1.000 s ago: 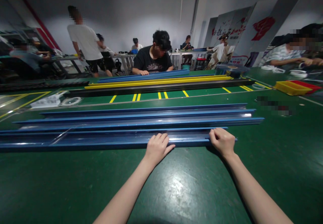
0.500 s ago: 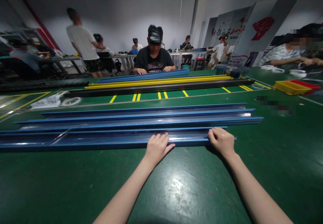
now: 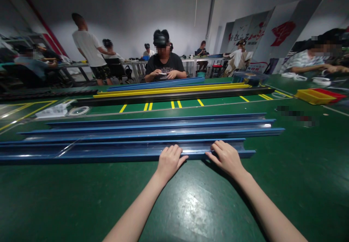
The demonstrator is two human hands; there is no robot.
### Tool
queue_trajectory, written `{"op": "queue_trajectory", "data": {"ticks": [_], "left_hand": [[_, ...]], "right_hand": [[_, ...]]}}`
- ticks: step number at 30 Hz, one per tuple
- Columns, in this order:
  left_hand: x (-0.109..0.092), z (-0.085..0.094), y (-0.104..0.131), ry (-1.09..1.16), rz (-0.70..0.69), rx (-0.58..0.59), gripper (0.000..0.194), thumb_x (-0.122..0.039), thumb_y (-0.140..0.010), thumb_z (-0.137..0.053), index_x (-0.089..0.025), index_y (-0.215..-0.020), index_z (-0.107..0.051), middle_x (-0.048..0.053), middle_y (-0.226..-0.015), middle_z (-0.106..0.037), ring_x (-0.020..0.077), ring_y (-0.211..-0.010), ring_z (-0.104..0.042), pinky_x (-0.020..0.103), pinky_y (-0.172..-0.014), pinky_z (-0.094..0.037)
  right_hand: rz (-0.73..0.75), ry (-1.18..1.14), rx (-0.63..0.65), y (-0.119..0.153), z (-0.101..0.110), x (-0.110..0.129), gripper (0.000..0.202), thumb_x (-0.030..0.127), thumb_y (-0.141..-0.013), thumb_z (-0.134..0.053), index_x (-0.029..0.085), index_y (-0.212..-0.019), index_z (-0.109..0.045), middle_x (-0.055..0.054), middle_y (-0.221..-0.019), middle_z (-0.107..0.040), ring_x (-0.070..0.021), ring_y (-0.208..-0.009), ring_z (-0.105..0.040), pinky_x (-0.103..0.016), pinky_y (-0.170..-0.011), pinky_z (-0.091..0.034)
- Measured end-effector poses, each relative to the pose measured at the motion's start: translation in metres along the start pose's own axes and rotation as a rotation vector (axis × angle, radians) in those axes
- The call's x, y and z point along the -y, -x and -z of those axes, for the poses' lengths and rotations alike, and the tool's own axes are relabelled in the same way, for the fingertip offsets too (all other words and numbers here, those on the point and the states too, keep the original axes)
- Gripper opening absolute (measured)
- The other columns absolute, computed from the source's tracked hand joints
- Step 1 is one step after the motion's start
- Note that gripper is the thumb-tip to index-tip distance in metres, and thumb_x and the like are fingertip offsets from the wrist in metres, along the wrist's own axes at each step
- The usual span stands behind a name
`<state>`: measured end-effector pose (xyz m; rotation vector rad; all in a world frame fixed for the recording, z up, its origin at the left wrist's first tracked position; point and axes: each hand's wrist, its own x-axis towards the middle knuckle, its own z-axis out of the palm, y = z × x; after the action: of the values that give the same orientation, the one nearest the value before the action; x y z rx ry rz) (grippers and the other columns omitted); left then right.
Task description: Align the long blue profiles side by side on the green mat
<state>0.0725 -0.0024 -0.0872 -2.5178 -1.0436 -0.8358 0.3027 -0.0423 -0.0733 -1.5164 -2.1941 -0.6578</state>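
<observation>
Nearest me, a long blue channel (image 3: 114, 151) lies lengthwise across the green table (image 3: 81, 198). My left hand (image 3: 170, 162) grips its near edge, fingers over the rim and thumb along the front side. Farther right, my right hand (image 3: 225, 156) rests on the same channel close to its right end, fingers bent over the inside and thumb apart at the near edge; it looks loosely open. Behind are more blue channels (image 3: 152, 132), parallel to the first and untouched by my hands.
Beyond lie a black strip (image 3: 163, 97), yellow strips (image 3: 169, 89) and a blue strip (image 3: 163, 83). A yellow tray (image 3: 313, 96) and red tray (image 3: 336, 94) stand right. White sheets (image 3: 53, 110) lie left. Across the table, a person (image 3: 165, 65) holds a small white object.
My right hand has moved left along the channel from its right end, and its thumb has spread. My left hand has stayed in place. The person opposite has raised their hands.
</observation>
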Motion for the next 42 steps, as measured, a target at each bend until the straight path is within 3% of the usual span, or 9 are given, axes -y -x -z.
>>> {"op": "queue_trajectory", "data": {"ticks": [5, 28, 37, 42], "left_hand": [[-0.001, 0.000, 0.000, 0.017, 0.019, -0.002, 0.026, -0.039, -0.083, -0.045, -0.016, -0.074, -0.051, 0.002, -0.068, -0.053, 0.0139, -0.064, -0.049, 0.027, -0.058, -0.031], [-0.002, 0.002, -0.001, 0.017, 0.071, 0.017, 0.031, -0.043, -0.082, -0.044, -0.016, -0.070, -0.051, 0.002, -0.067, -0.052, 0.0144, -0.064, -0.046, 0.026, -0.058, -0.030], [-0.001, 0.000, 0.000, -0.006, 0.040, 0.002, 0.030, -0.042, -0.083, -0.043, -0.016, -0.070, -0.052, 0.002, -0.068, -0.052, 0.0150, -0.065, -0.046, 0.027, -0.058, -0.030], [-0.001, 0.001, -0.001, -0.006, 0.029, -0.005, 0.029, -0.040, -0.084, -0.043, -0.016, -0.070, -0.053, 0.002, -0.067, -0.052, 0.0150, -0.065, -0.046, 0.027, -0.058, -0.030]], "right_hand": [[0.023, -0.067, 0.033, -0.004, -0.001, 0.016, 0.030, 0.043, -0.082, -0.042, 0.018, -0.068, -0.049, -0.004, -0.068, -0.051, -0.0147, -0.066, -0.043, -0.026, -0.060, -0.029], [-0.029, -0.095, 0.074, -0.007, 0.003, 0.016, 0.031, 0.043, -0.083, -0.040, 0.018, -0.066, -0.047, -0.004, -0.067, -0.051, -0.0139, -0.064, -0.044, -0.025, -0.058, -0.029], [-0.007, -0.085, 0.088, -0.008, 0.002, 0.029, 0.028, 0.039, -0.083, -0.040, 0.016, -0.078, -0.053, -0.006, -0.076, -0.054, -0.0168, -0.075, -0.044, -0.027, -0.064, -0.029], [-0.001, -0.117, 0.094, -0.012, -0.002, 0.034, 0.025, 0.035, -0.084, -0.040, 0.017, -0.072, -0.052, -0.004, -0.070, -0.052, -0.0149, -0.069, -0.042, -0.027, -0.060, -0.027]]}}
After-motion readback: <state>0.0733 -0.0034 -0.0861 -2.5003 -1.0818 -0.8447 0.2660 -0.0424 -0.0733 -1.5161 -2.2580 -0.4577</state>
